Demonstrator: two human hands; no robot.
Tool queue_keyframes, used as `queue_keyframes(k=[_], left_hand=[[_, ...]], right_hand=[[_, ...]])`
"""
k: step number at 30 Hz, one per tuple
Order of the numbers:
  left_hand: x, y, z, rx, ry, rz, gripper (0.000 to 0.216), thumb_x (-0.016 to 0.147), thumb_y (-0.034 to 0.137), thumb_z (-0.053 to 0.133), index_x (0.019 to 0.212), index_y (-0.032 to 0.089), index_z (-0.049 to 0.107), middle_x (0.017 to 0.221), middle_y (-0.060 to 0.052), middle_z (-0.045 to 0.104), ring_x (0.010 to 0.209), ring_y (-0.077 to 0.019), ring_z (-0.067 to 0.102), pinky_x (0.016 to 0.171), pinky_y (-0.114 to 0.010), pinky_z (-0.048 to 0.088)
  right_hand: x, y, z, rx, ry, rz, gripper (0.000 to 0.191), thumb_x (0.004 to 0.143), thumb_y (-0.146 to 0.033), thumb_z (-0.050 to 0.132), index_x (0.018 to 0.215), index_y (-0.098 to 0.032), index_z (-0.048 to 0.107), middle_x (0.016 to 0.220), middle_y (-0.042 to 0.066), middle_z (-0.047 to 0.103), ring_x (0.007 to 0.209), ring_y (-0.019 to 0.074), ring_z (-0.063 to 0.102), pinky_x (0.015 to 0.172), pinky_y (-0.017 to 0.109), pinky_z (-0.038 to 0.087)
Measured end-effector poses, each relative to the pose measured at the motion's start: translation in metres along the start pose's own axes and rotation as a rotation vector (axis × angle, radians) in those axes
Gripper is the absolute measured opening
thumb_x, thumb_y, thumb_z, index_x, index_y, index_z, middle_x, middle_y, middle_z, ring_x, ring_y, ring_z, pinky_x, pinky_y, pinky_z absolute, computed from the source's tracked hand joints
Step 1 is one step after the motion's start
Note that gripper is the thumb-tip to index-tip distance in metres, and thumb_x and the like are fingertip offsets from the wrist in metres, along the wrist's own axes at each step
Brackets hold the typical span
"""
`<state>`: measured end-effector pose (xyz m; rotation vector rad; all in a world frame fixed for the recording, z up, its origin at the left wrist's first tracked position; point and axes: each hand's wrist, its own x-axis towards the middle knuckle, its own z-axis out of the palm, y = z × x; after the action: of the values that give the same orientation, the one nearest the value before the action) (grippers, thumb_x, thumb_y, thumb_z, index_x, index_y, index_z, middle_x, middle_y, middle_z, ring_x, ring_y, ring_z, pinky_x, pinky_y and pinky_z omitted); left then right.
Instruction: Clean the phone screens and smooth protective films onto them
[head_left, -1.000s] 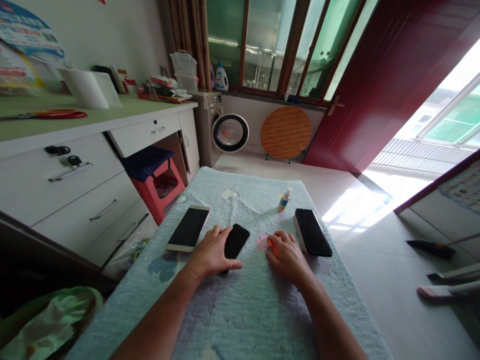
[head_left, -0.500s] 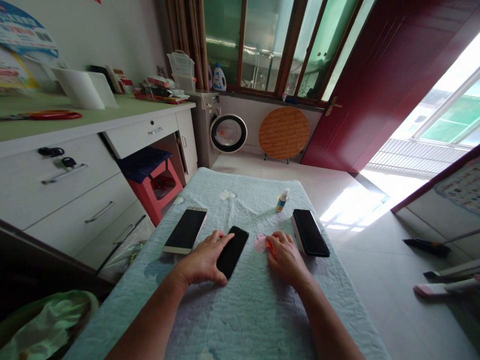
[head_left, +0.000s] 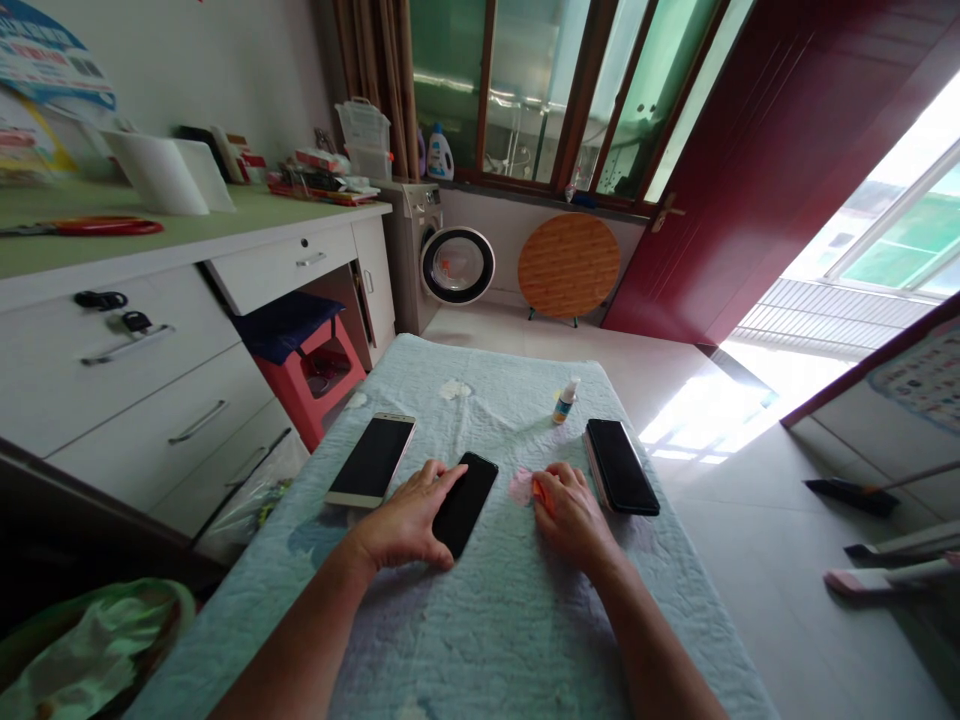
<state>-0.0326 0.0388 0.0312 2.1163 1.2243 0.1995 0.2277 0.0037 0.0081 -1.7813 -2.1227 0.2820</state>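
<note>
A black smartphone (head_left: 466,505) lies screen up on the light blue quilted cloth (head_left: 517,640). My left hand (head_left: 409,510) grips it from the left, thumb at the near end and fingertips at the far end. My right hand (head_left: 570,515) rests on the cloth with its fingers closed round a small orange piece (head_left: 538,488), mostly hidden. Beside those fingertips is a pink patch (head_left: 519,487); I cannot tell whether it is printed. A gold-framed smartphone (head_left: 373,458) lies to the left. To the right, another black phone (head_left: 622,466) sits on a pinkish item.
A small spray bottle (head_left: 565,401) stands toward the table's far right. On the left are white drawers (head_left: 142,390) and a red stool (head_left: 319,370). Farther back are a washing machine with its door (head_left: 457,266) open and a round wooden tabletop (head_left: 568,265).
</note>
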Motion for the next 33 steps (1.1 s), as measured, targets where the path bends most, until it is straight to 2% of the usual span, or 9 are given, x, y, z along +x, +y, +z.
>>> queue_keyframes(k=[5, 11, 15, 20, 25, 29, 31, 33], left_hand=[[0.0, 0.003, 0.002, 0.006, 0.033, 0.008, 0.1, 0.051, 0.027, 0.077, 0.143, 0.028, 0.036, 0.13, -0.008, 0.049, 0.123, -0.0302, 0.049, 0.104, -0.036, 0.038], [0.006, 0.008, 0.014, 0.025, 0.095, -0.033, 0.099, 0.054, 0.035, 0.079, 0.143, 0.027, 0.037, 0.13, -0.01, 0.047, 0.114, -0.0295, 0.057, 0.098, -0.035, 0.043], [0.009, 0.014, 0.022, 0.065, 0.129, -0.028, 0.095, 0.058, 0.038, 0.079, 0.143, 0.025, 0.037, 0.127, -0.012, 0.048, 0.111, -0.0296, 0.058, 0.094, -0.034, 0.046], [0.014, 0.018, 0.031, 0.06, 0.165, -0.031, 0.095, 0.06, 0.04, 0.079, 0.144, 0.025, 0.035, 0.128, -0.011, 0.049, 0.115, -0.0302, 0.056, 0.097, -0.036, 0.043], [0.015, 0.022, 0.035, 0.041, 0.183, -0.027, 0.093, 0.063, 0.042, 0.078, 0.143, 0.025, 0.035, 0.125, -0.011, 0.051, 0.11, -0.0295, 0.058, 0.095, -0.036, 0.044], [0.014, 0.023, 0.037, 0.014, 0.19, -0.017, 0.088, 0.065, 0.038, 0.076, 0.143, 0.024, 0.036, 0.123, -0.009, 0.051, 0.103, -0.027, 0.061, 0.09, -0.034, 0.046], [0.014, 0.023, 0.039, 0.0, 0.2, 0.012, 0.085, 0.066, 0.035, 0.075, 0.142, 0.025, 0.037, 0.125, -0.009, 0.051, 0.103, -0.0261, 0.061, 0.089, -0.033, 0.047], [0.014, 0.022, 0.041, -0.019, 0.204, 0.041, 0.082, 0.067, 0.032, 0.075, 0.14, 0.026, 0.038, 0.125, -0.008, 0.051, 0.102, -0.0249, 0.061, 0.089, -0.033, 0.047]], right_hand=[[0.002, 0.004, 0.004, 0.119, 0.017, 0.022, 0.022, 0.082, -0.011, 0.048, 0.093, -0.021, 0.064, 0.088, 0.004, 0.056, 0.086, 0.0172, 0.054, 0.079, 0.027, 0.041], [0.003, 0.002, 0.009, 0.227, 0.114, 0.003, 0.023, 0.08, -0.013, 0.048, 0.099, -0.021, 0.06, 0.093, 0.004, 0.061, 0.086, 0.0172, 0.058, 0.078, 0.027, 0.042], [0.002, -0.002, 0.011, 0.21, 0.115, 0.008, 0.014, 0.079, -0.014, 0.047, 0.088, -0.022, 0.055, 0.085, 0.002, 0.062, 0.078, 0.0165, 0.058, 0.071, 0.026, 0.041], [0.002, -0.007, 0.013, 0.271, 0.168, -0.001, 0.005, 0.078, -0.017, 0.047, 0.076, -0.022, 0.048, 0.07, -0.001, 0.057, 0.065, 0.0142, 0.053, 0.063, 0.024, 0.038], [0.003, -0.016, 0.015, 0.4, 0.212, -0.025, 0.007, 0.076, -0.015, 0.045, 0.074, -0.021, 0.049, 0.072, 0.0, 0.057, 0.066, 0.0135, 0.054, 0.065, 0.023, 0.041], [0.005, -0.021, 0.014, 0.437, 0.218, -0.009, 0.005, 0.079, -0.019, 0.049, 0.075, -0.021, 0.051, 0.076, 0.001, 0.057, 0.07, 0.0141, 0.055, 0.068, 0.024, 0.042], [0.005, -0.024, 0.013, 0.452, 0.204, -0.008, 0.002, 0.079, -0.023, 0.054, 0.079, -0.02, 0.053, 0.08, 0.001, 0.058, 0.075, 0.0152, 0.056, 0.072, 0.026, 0.044], [0.004, -0.027, 0.011, 0.467, 0.157, -0.048, 0.012, 0.077, -0.023, 0.058, 0.089, -0.02, 0.056, 0.089, 0.003, 0.059, 0.083, 0.0167, 0.057, 0.079, 0.027, 0.045]])
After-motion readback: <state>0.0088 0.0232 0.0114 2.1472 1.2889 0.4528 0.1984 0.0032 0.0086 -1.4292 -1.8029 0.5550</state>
